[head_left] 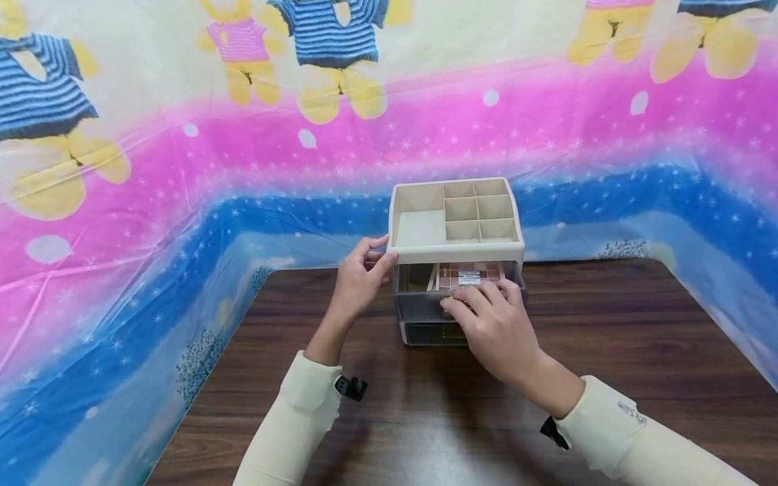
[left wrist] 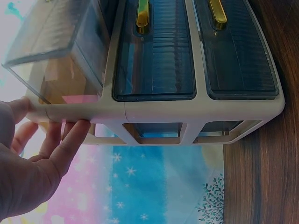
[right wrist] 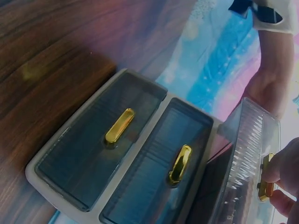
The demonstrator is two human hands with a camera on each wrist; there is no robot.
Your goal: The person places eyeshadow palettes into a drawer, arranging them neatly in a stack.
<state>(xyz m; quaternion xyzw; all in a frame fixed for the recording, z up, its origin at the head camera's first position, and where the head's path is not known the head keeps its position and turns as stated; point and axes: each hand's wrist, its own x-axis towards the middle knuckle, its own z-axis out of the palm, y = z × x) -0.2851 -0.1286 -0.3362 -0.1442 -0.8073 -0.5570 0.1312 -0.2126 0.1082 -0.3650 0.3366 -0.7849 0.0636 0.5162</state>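
A cream drawer organizer (head_left: 456, 254) with smoky see-through drawers stands on the table. Its top drawer (head_left: 416, 307) is pulled partly out, and a makeup palette (head_left: 471, 275) with small coloured squares shows inside. My right hand (head_left: 501, 334) is at that drawer's front; in the right wrist view its fingers pinch the gold handle (right wrist: 265, 190). With thumb and fingers around the upper left edge, my left hand (head_left: 358, 280) holds the organizer's frame. The middle drawer (left wrist: 156, 56) and bottom drawer (left wrist: 238, 60) are closed, each with a gold handle.
On top of the organizer are a wide compartment (head_left: 419, 228) and several small square ones (head_left: 495, 206). The dark wooden table (head_left: 608, 337) extends on both sides. A curtain (head_left: 340, 155) printed with bears hangs behind the table.
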